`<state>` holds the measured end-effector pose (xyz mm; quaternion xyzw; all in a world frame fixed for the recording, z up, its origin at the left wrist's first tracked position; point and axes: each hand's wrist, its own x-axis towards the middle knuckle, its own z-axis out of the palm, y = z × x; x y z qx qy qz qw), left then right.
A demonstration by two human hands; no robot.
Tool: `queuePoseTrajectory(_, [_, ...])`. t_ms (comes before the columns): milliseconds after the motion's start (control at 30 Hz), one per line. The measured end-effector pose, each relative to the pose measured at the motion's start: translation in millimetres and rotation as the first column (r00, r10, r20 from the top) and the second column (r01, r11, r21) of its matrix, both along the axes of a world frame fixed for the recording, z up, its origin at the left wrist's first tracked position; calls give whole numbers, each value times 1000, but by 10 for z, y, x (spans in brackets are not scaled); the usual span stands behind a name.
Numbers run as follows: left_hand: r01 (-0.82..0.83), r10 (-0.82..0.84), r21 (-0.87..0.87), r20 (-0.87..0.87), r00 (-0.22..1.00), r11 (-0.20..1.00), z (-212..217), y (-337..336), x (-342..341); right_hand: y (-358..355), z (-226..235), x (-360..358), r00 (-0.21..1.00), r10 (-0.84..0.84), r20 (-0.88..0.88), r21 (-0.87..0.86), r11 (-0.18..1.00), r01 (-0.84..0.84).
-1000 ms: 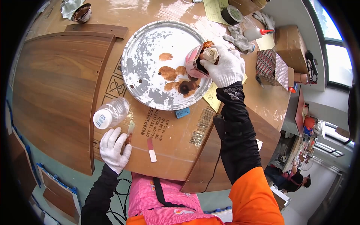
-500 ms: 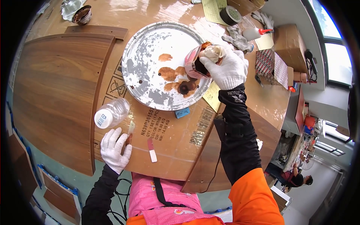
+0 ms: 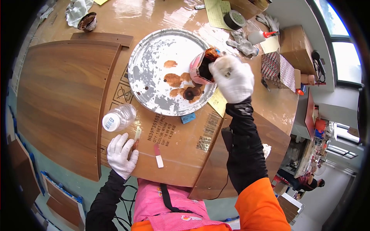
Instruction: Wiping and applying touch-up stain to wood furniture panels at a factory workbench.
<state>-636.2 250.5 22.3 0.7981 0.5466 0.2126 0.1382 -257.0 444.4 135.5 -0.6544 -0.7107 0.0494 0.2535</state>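
My right hand (image 3: 232,78), in a white glove, grips a pink can (image 3: 202,67) of dark brown stain, tilted over the right side of a round grey metal tray (image 3: 154,46). Several brown puddles (image 3: 181,82) lie on the tray under the can's mouth. My left hand (image 3: 121,155), also gloved, rests on the cardboard sheet (image 3: 173,134) near the front edge and holds a small brush (image 3: 136,138) with a pale handle. A clear plastic bottle (image 3: 117,117) lies on its side just above that hand.
A small pink-and-white stick (image 3: 158,156) lies right of my left hand. A curved wooden panel (image 3: 58,96) fills the left. At the back are a rag with a brown cup (image 3: 87,21), a tape roll (image 3: 235,19), spare gloves (image 3: 241,43) and a cardboard box (image 3: 296,48).
My right hand has tipped the can a little further over the tray. My left hand and the bottle have stayed in place.
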Motion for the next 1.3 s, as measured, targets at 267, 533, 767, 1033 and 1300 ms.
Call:
queuePoseTrajectory(267, [-7,7,3,-2,1000,1000,-6,-52,-36,-57,-128,-71,999,40,-6,315,948,-36])
queuePoseTrajectory(533, [13,-13,24,-12,1000,1000,-44,-25,-10,-704,-51,380,-615,-406,-676,-445,890,-98])
queuePoseTrajectory(767, [19,-18,22,-24,1000,1000,-64,-32,3,-1134,-117,357,-797,-421,-433,-292,902,-318])
queuePoseTrajectory(1033, [8,-8,8,-22,1000,1000,-37,-33,16,-1116,-142,402,-615,-412,-672,-390,903,-178])
queuePoseTrajectory(1300, [-2,2,14,3,1000,1000,-46,-32,-8,-1065,-561,-354,782,-155,-604,-37,985,168])
